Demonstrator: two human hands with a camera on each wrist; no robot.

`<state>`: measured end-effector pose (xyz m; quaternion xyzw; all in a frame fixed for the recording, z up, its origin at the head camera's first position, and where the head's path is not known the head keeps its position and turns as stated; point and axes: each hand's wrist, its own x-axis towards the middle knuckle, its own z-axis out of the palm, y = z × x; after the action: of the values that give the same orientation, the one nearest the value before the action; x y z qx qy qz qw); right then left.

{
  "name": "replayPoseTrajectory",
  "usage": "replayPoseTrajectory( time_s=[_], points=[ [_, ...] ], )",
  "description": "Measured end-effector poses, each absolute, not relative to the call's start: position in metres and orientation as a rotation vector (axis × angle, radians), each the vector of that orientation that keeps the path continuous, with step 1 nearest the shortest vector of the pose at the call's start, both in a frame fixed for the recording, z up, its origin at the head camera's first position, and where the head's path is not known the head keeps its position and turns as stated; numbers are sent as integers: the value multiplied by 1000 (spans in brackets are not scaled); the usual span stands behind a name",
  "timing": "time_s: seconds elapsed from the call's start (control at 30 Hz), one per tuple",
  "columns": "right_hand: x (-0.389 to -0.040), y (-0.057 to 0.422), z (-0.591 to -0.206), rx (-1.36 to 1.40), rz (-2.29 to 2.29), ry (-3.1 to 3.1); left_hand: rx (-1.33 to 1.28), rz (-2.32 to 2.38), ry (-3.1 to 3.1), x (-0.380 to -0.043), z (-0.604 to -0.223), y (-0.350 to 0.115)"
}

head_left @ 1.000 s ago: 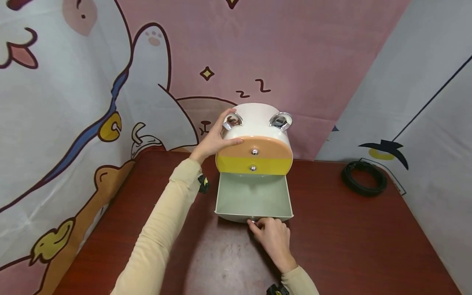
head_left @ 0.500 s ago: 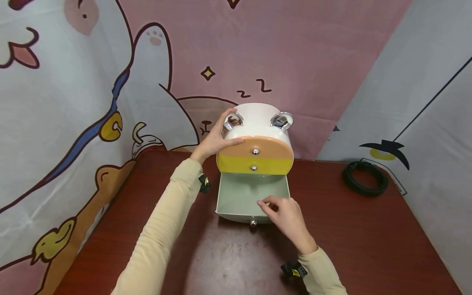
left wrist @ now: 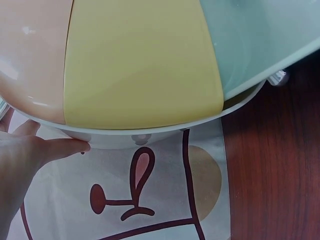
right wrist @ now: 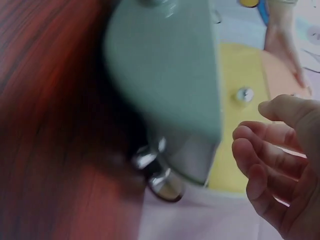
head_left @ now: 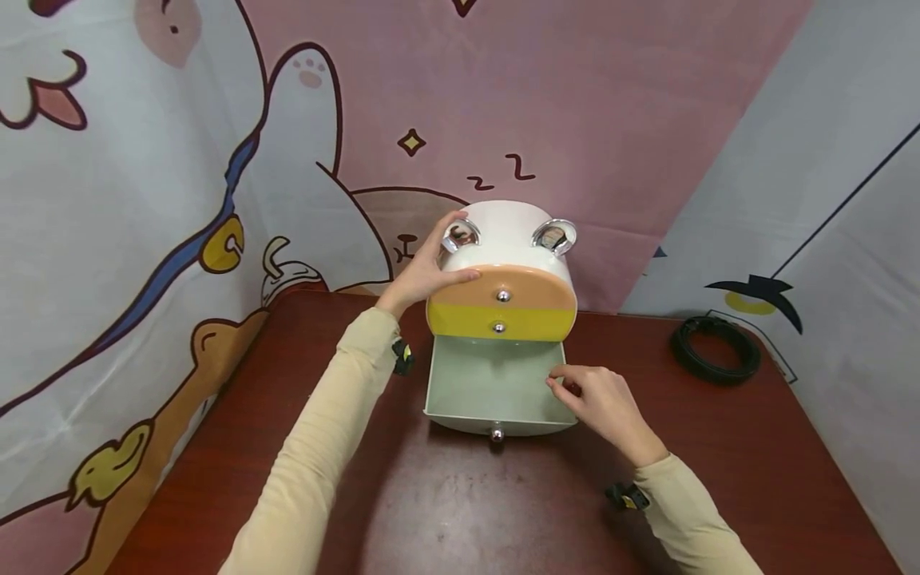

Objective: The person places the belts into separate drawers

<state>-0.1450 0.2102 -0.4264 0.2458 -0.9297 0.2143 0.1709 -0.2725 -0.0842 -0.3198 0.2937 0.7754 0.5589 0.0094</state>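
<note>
A small drawer cabinet with a white body and silver ears stands on the table. Its orange drawer and yellow drawer are in, while the pale green bottom drawer is pulled out. My left hand holds the cabinet's upper left side, thumb on the front edge and fingers by the left ear. Over the green drawer's right edge hovers my right hand, fingers loosely bent and holding nothing. In the right wrist view, that hand is apart from the drawer. The silver knob of the green drawer is untouched.
A coiled black cable lies at the right rear of the reddish-brown table. Behind it hangs a printed cloth with cartoon animals, and the cabinet stands close to it.
My right hand has let go of the green drawer's knob and moved up and to the right. The drawer stays pulled out, and my left hand keeps its place on the cabinet.
</note>
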Motion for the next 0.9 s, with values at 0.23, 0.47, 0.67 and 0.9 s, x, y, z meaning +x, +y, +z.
replayPoseTrajectory(
  time_s=[0.23,0.47,0.67,0.9],
  points=[
    [-151,236,-433,660,596,-2634,915,1761,2415,-273,-320,-85],
    [-158,267,-441,600,556,-2694,911,1756,2408,-272,-321,-83],
    [-163,294,-449,556,513,-2777,912,1751,2421,-271,-320,-83],
    [-170,327,-470,476,515,-2833,931,1751,2418,-273,-321,-83]
  ],
)
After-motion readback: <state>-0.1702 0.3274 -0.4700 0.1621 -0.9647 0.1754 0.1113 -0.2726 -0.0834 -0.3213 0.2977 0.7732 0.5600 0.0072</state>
